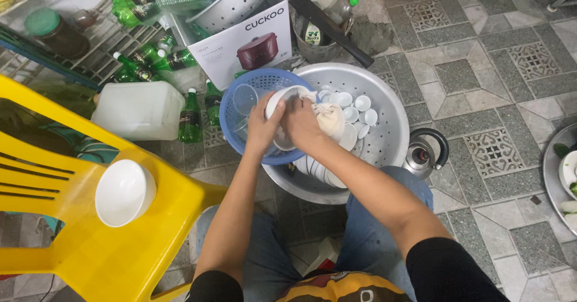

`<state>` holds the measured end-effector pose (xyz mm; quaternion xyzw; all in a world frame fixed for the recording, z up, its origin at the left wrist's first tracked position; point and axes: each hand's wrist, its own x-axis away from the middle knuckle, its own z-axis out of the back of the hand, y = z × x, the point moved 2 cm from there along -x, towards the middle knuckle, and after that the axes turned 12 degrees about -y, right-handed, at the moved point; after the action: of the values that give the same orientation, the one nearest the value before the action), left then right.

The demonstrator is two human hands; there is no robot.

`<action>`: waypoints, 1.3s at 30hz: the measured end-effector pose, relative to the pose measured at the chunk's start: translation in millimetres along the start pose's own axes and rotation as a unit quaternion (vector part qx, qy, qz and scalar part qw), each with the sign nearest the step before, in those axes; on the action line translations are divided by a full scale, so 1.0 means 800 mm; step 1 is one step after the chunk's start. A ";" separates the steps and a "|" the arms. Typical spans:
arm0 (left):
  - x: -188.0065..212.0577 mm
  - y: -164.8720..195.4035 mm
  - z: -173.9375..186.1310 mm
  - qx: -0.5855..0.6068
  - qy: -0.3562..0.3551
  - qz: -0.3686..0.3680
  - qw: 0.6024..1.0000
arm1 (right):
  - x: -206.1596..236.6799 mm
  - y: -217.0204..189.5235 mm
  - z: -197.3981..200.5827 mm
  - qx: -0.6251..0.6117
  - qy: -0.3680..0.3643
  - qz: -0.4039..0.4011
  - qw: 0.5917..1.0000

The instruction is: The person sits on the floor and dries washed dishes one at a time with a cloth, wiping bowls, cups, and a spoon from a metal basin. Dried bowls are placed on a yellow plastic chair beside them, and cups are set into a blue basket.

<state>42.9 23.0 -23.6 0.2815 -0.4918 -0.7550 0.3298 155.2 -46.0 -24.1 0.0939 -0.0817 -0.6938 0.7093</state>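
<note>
My left hand (262,125) grips the rim of a white bowl (281,97) held over the edge of a blue plastic basket (231,118). Pressed inside that bowl is my right hand (302,122), closed on a pale cloth (330,119). Just beyond sits a large perforated metal colander (390,128) with several small white dishes (356,108) in it. A stack of white plates (315,171) lies under my right forearm. Clear glasses (244,99) rest in the blue basket.
A yellow plastic chair (90,242) at left carries a white bowl (123,192). A white jerrycan (139,109), green bottles (190,118) and a cardboard box (246,37) stand behind. A small metal kettle (424,152) is on the tiled floor at right; a metal tray (550,176) at far right.
</note>
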 end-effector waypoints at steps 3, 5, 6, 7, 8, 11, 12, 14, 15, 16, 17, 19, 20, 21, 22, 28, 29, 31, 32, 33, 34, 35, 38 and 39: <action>0.005 0.009 -0.003 -0.021 0.027 -0.005 0.999 | -0.001 0.003 0.000 -0.162 -0.089 0.002 0.983; 0.007 0.011 -0.003 -0.010 0.037 -0.006 0.999 | -0.001 0.005 0.000 -0.272 -0.149 0.000 0.951; 0.007 0.011 -0.002 -0.006 0.040 -0.006 0.999 | 0.001 0.008 0.000 -0.310 -0.173 0.000 0.935; 0.006 0.011 -0.002 -0.002 0.045 -0.007 0.999 | 0.002 0.012 0.000 -0.346 -0.196 0.000 0.918; 0.004 0.009 -0.001 -0.001 0.047 -0.008 0.999 | 0.003 0.015 0.003 -0.405 -0.179 0.012 0.897; 0.000 0.001 0.002 0.042 0.047 -0.005 0.998 | 0.011 0.025 0.014 -0.557 -0.124 0.048 0.820; -0.002 -0.003 0.003 0.083 0.041 -0.005 0.996 | 0.012 0.031 0.021 -0.592 -0.102 0.061 0.797; -0.010 -0.008 0.007 0.147 0.036 0.002 0.988 | 0.014 0.048 0.038 -0.623 -0.065 0.057 0.778; -0.014 -0.010 0.011 0.170 0.036 0.010 0.985 | 0.018 0.061 0.047 -0.620 -0.051 0.040 0.782; -0.016 -0.012 0.015 0.193 0.036 0.019 0.980 | 0.023 0.072 0.057 -0.617 -0.037 0.023 0.786; -0.017 -0.015 0.019 0.200 0.035 0.030 0.979 | 0.028 0.086 0.069 -0.571 0.009 0.018 0.821; -0.019 -0.020 0.028 0.211 0.036 0.049 0.976 | 0.040 0.109 0.089 -0.448 0.083 -0.009 0.890; -0.019 -0.023 0.030 0.193 0.034 0.063 0.979 | 0.050 0.117 0.097 -0.371 0.110 -0.034 0.921; -0.019 -0.027 0.031 0.175 0.030 0.078 0.981 | 0.055 0.120 0.102 -0.292 0.137 -0.059 0.945; -0.018 -0.032 0.031 0.157 0.026 0.093 0.983 | 0.054 0.114 0.107 -0.245 0.178 -0.042 0.952; -0.013 -0.046 -0.013 0.076 -0.062 0.033 0.995 | 0.027 0.042 0.087 -0.006 0.249 0.034 0.968; -0.012 -0.045 -0.016 0.047 -0.073 0.044 0.995 | 0.023 0.046 0.079 -0.016 0.211 0.028 0.977; -0.007 -0.037 -0.020 -0.010 -0.092 0.069 0.993 | 0.016 0.057 0.061 -0.057 0.152 0.009 0.987; -0.007 -0.029 -0.017 0.008 -0.089 0.061 0.994 | 0.011 0.065 0.055 -0.088 0.137 -0.012 0.987; -0.003 -0.020 -0.017 0.028 -0.086 0.055 0.994 | 0.008 0.075 0.048 -0.118 0.119 -0.031 0.985; 0.001 -0.011 -0.017 0.049 -0.082 0.050 0.994 | 0.008 0.084 0.041 -0.173 0.129 -0.045 0.975; 0.004 -0.001 -0.016 0.021 -0.067 0.031 0.997 | 0.005 0.094 0.036 -0.227 0.139 -0.057 0.962; 0.012 0.025 -0.011 -0.029 -0.027 -0.014 0.999 | -0.004 0.109 0.024 -0.334 0.173 -0.090 0.922; 0.013 0.030 -0.010 -0.019 -0.020 -0.020 0.999 | -0.005 0.114 0.020 -0.360 0.184 -0.103 0.909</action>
<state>47.6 3.2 -4.9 0.2696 -0.4779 -0.7763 0.3103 239.1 -40.6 14.0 -0.0338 0.3155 -0.7157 0.6222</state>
